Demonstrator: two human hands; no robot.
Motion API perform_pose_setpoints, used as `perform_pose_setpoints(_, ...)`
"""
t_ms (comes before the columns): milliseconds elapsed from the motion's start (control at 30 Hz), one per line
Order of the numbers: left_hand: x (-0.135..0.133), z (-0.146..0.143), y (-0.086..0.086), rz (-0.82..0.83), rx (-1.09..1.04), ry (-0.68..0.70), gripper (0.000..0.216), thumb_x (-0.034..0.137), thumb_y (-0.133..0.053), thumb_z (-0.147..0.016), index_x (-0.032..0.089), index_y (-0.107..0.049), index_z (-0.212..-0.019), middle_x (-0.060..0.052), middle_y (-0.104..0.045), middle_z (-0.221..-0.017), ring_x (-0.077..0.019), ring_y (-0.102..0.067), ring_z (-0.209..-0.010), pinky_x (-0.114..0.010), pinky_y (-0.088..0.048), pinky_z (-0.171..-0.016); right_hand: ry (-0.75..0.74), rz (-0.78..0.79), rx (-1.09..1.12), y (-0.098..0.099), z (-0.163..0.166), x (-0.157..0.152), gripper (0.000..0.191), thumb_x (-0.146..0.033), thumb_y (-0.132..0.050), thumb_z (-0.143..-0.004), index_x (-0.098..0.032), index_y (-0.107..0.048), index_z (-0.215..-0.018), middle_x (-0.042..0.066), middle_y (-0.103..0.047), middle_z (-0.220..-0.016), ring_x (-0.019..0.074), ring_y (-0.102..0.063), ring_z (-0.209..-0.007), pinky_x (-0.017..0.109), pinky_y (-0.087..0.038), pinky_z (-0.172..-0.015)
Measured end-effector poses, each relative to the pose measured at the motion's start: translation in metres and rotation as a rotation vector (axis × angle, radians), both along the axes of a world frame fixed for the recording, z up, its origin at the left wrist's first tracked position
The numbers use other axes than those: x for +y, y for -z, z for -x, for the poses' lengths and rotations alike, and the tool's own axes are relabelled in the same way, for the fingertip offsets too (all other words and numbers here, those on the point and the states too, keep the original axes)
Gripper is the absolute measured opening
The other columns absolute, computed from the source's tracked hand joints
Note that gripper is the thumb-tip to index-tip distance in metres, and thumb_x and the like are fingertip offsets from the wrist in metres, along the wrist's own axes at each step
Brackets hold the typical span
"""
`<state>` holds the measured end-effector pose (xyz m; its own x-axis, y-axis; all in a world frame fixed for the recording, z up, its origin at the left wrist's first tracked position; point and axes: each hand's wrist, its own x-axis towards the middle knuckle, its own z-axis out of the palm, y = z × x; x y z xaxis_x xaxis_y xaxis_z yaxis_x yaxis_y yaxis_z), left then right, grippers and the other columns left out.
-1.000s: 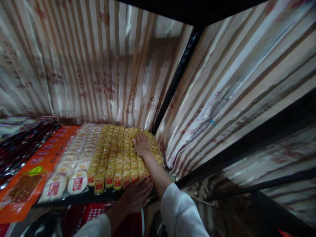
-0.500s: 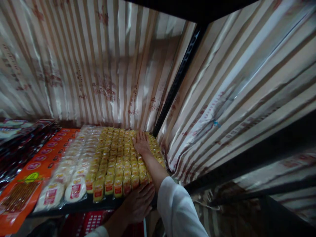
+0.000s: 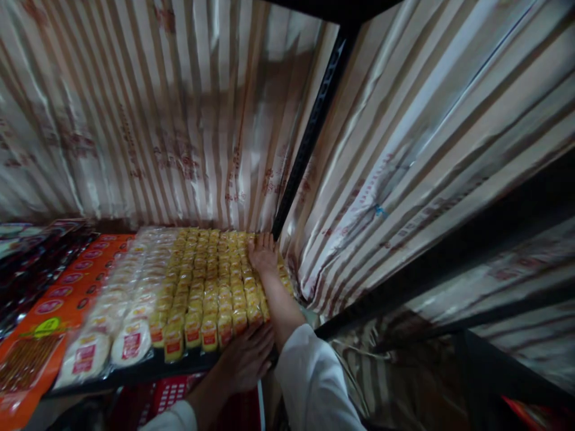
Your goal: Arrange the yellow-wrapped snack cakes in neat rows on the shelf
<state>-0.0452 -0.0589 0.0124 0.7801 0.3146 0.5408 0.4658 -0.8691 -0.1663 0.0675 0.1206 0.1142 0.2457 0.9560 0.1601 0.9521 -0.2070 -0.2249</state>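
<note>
Rows of small yellow individually wrapped cakes (image 3: 209, 287) with red labels fill the right end of a shelf. My right hand (image 3: 264, 254) lies palm down on the rear rows near the back corner, fingers stretched out. Along the front edge of the same rows rests my left hand (image 3: 246, 359), its fingers extended against the front packs. Neither hand holds anything. Left of the yellow packs stand rows of round white wrapped cakes (image 3: 131, 341). Part of the yellow rows is hidden under my right hand and forearm.
Orange snack packs (image 3: 58, 305) and dark shiny packs (image 3: 27, 281) lie farther left. A black metal post (image 3: 309, 137) rises at the back corner. Striped plastic sheeting (image 3: 188, 120) hangs behind and on the right. Below the shelf (image 3: 130, 368) is a red basket (image 3: 168, 392).
The view has shifted slightly, so the shelf appears farther left. My right hand has slid right over the packs, closer to the corner post. My left hand stays at the front edge.
</note>
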Motion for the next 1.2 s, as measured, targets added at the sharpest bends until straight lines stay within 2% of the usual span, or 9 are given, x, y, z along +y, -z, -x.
perform_pose_setpoints(133, 0.0, 0.001, -0.003, 0.018, 0.068, -0.002, 0.042, 0.037, -0.039, -0.091, 0.015, -0.056, -0.123, -0.008, -0.049, -0.136, -0.0212, -0.035, -0.132, -0.039, -0.004, -0.116, 0.008, 0.086, 0.023, 0.002, -0.006, -0.007, 0.065, -0.045, -0.021, -0.095, -0.003, -0.023, -0.144, 0.016, -0.024, -0.15, 0.0254, -0.014, -0.14, 0.041, -0.009, -0.113)
perform_pose_setpoints(233, 0.0, 0.002, -0.008, 0.0, 0.078, -0.006, 0.044, 0.037, -0.038, -0.092, 0.014, -0.053, -0.125, -0.008, -0.047, -0.138, -0.0206, -0.032, -0.134, -0.038, -0.002, -0.116, -0.016, 0.087, 0.054, -0.008, -0.004, -0.011, 0.063, -0.045, -0.02, -0.095, -0.005, -0.022, -0.144, 0.015, -0.023, -0.15, 0.0243, -0.013, -0.141, 0.042, -0.009, -0.113)
perform_pose_setpoints(333, 0.0, 0.001, -0.012, -0.007, 0.116, -0.023, 0.045, 0.037, -0.036, -0.092, 0.013, -0.051, -0.127, -0.008, -0.047, -0.138, -0.0198, -0.032, -0.133, -0.037, -0.001, -0.115, 0.002, -0.051, 0.064, -0.019, -0.003, -0.028, 0.063, -0.045, -0.018, -0.096, -0.006, -0.021, -0.145, 0.013, -0.019, -0.151, 0.0232, -0.009, -0.141, 0.042, -0.009, -0.113)
perform_pose_setpoints(400, -0.001, 0.0, -0.015, 0.02, 0.17, -0.023, 0.046, 0.037, -0.035, -0.093, 0.013, -0.049, -0.128, -0.009, -0.047, -0.137, -0.0204, -0.032, -0.133, -0.038, -0.004, -0.115, 0.055, -0.176, 0.063, -0.019, -0.004, -0.053, 0.063, -0.044, -0.018, -0.096, -0.004, -0.021, -0.144, 0.015, -0.018, -0.151, 0.0239, -0.008, -0.141, 0.042, -0.009, -0.113)
perform_pose_setpoints(500, 0.0, -0.002, -0.018, 0.062, 0.194, -0.004, 0.048, 0.039, -0.035, -0.093, 0.011, -0.047, -0.13, -0.01, -0.048, -0.136, -0.0217, -0.034, -0.131, -0.039, -0.013, -0.114, 0.135, -0.27, 0.121, -0.004, -0.009, -0.104, 0.061, -0.041, -0.017, -0.096, -0.003, -0.023, -0.144, 0.016, -0.019, -0.151, 0.0245, -0.009, -0.141, 0.044, -0.01, -0.113)
perform_pose_setpoints(667, 0.001, -0.002, -0.017, 0.093, 0.179, 0.027, 0.048, 0.035, -0.038, -0.091, 0.009, -0.047, -0.13, -0.013, -0.054, -0.129, -0.0237, -0.04, -0.128, -0.041, -0.017, -0.113, 0.216, -0.215, 0.314, 0.033, -0.013, -0.165, 0.061, -0.035, -0.01, -0.096, 0.0, -0.02, -0.144, 0.017, -0.016, -0.151, 0.0227, -0.009, -0.141, 0.04, -0.017, -0.112)
perform_pose_setpoints(800, 0.001, -0.001, -0.017, 0.112, 0.169, 0.048, 0.045, 0.033, -0.039, -0.091, 0.01, -0.048, -0.129, -0.012, -0.051, -0.134, -0.0239, -0.037, -0.131, -0.041, -0.014, -0.113, 0.179, -0.164, 0.384, 0.04, -0.014, -0.172, 0.061, -0.035, -0.011, -0.095, 0.001, -0.019, -0.144, 0.016, -0.018, -0.151, 0.0191, -0.013, -0.141, 0.035, -0.016, -0.113)
perform_pose_setpoints(1000, 0.0, 0.001, -0.019, 0.153, 0.166, 0.021, 0.049, 0.036, -0.041, -0.09, 0.01, -0.046, -0.131, -0.012, -0.046, -0.138, -0.0229, -0.029, -0.135, -0.04, -0.011, -0.114, 0.186, -0.118, 0.479, 0.031, -0.022, -0.169, 0.061, -0.036, -0.013, -0.095, -0.001, -0.022, -0.143, 0.014, -0.025, -0.15, 0.0188, -0.02, -0.139, 0.033, -0.017, -0.113)
perform_pose_setpoints(1200, 0.0, 0.003, -0.022, 0.126, 0.18, 0.013, 0.049, 0.038, -0.04, -0.091, 0.01, -0.046, -0.131, -0.011, -0.044, -0.14, -0.022, -0.026, -0.137, -0.039, -0.011, -0.114, 0.16, -0.192, 0.436, 0.038, -0.031, -0.171, 0.055, -0.017, -0.022, -0.088, 0.0, -0.028, -0.141, 0.017, -0.032, -0.146, 0.0188, -0.025, -0.137, 0.034, -0.022, -0.112)
